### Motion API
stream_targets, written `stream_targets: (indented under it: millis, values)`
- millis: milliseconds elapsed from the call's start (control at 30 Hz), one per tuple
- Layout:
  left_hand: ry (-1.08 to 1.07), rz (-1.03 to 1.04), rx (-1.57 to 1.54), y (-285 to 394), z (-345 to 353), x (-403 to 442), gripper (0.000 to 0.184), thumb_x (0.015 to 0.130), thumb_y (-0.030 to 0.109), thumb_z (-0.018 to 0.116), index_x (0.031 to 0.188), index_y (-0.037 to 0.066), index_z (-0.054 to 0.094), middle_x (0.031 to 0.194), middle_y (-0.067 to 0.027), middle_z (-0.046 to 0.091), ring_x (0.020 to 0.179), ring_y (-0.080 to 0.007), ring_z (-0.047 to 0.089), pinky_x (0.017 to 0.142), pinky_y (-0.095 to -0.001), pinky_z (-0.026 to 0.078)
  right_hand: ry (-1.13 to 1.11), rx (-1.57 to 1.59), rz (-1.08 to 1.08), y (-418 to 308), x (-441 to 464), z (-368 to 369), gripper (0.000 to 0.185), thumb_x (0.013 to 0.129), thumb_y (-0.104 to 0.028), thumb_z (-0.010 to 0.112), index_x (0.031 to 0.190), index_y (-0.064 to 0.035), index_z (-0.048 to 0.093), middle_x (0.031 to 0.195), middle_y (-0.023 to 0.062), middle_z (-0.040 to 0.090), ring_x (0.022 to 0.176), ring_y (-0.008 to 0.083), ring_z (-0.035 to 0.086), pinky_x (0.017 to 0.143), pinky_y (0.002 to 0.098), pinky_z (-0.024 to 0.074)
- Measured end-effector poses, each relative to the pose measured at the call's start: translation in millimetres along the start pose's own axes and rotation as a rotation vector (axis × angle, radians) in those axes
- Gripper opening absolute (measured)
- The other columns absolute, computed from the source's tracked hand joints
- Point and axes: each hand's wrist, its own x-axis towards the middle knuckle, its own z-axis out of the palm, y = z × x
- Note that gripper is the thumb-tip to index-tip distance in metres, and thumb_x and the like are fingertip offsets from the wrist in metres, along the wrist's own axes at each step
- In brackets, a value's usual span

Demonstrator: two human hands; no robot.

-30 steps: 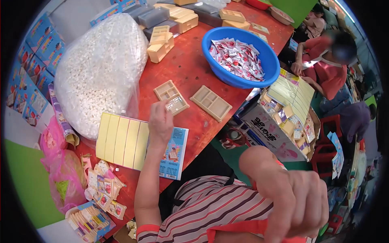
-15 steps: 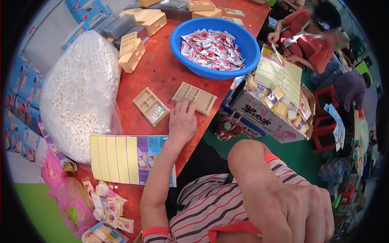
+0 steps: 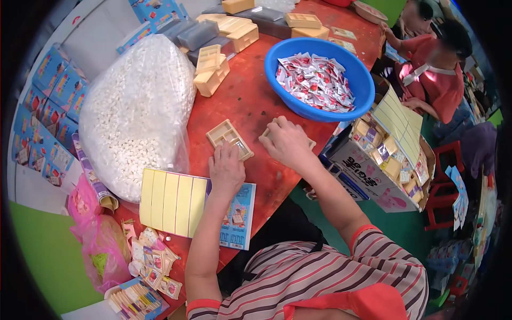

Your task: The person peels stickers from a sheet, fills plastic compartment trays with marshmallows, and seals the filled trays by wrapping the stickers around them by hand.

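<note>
A small beige compartment tray [image 3: 217, 133] lies on the red table, with a glossy insert partly visible in its lower section. My left hand [image 3: 228, 172] rests over that tray's near end, fingers stretched out and touching it. Just to the right, my right hand [image 3: 289, 145] covers most of a second beige tray [image 3: 312, 143], its fingers bent over the sides. Only small edges of this second tray show. Under my left wrist lies a printed card sheet [image 3: 173, 202] with yellow strips and a blue end.
A clear bag of small white pieces [image 3: 128, 122] stands left. Behind are a blue basin [image 3: 273, 80] of sachets and stacked beige boxes [image 3: 212, 80]. A filled carton [image 3: 368, 176] sits right, near a person in red [image 3: 445, 80]. Pink bags [image 3: 109, 250] and small packets [image 3: 154, 261] lie front left.
My right hand has come from close to the camera down onto the right tray. My left hand has shifted from the right tray to the left one. The view has swung slightly.
</note>
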Motion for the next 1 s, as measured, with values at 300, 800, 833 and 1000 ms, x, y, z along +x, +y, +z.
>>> stream_targets:
  millis: [300, 800, 833, 1000]
  values:
    - [0.030, 0.012, 0.011, -18, -2, -5, 0.037, 0.084, 0.017, 0.057, 0.121, 0.007, 0.056, 0.136, -0.0160, 0.048, 0.128, -0.0345, 0.043, 0.098, -0.0502, 0.038, -0.105, -0.170, -0.313, 10, -1, 43, 0.014, 0.071, -0.007, 0.062, 0.086, -0.0095, 0.063, 0.089, 0.0071, 0.060, 0.092, 0.0257, 0.059, 0.087, 0.0425, 0.0407]
    - [-0.041, 0.059, -0.021, -1, -11, 4, 0.050, 0.084, 0.012, 0.054, 0.133, 0.009, 0.049, 0.142, -0.0137, 0.044, 0.135, -0.0333, 0.036, 0.106, -0.0538, 0.029, -0.048, -0.116, -0.021, 24, -3, 30, 0.032, 0.076, -0.014, 0.063, 0.106, -0.0044, 0.061, 0.116, 0.0129, 0.053, 0.106, 0.0340, 0.052, 0.090, 0.0477, 0.0399]
    - [-0.052, 0.104, -0.002, 3, -9, 3, 0.049, 0.083, 0.012, 0.054, 0.132, 0.009, 0.050, 0.142, -0.0130, 0.044, 0.135, -0.0327, 0.037, 0.105, -0.0554, 0.029, -0.080, -0.099, -0.012, 27, 0, 34, 0.031, 0.077, -0.014, 0.063, 0.106, -0.0045, 0.061, 0.116, 0.0121, 0.054, 0.107, 0.0333, 0.053, 0.091, 0.0476, 0.0395]
    - [-0.095, 0.154, -0.046, 21, -4, -2, 0.046, 0.083, 0.014, 0.057, 0.128, 0.009, 0.052, 0.139, -0.0120, 0.046, 0.134, -0.0315, 0.039, 0.104, -0.0602, 0.027, -0.117, -0.002, -0.249, 51, 26, 56, 0.030, 0.077, -0.010, 0.061, 0.107, -0.0047, 0.062, 0.112, 0.0123, 0.057, 0.111, 0.0314, 0.052, 0.092, 0.0478, 0.0391]
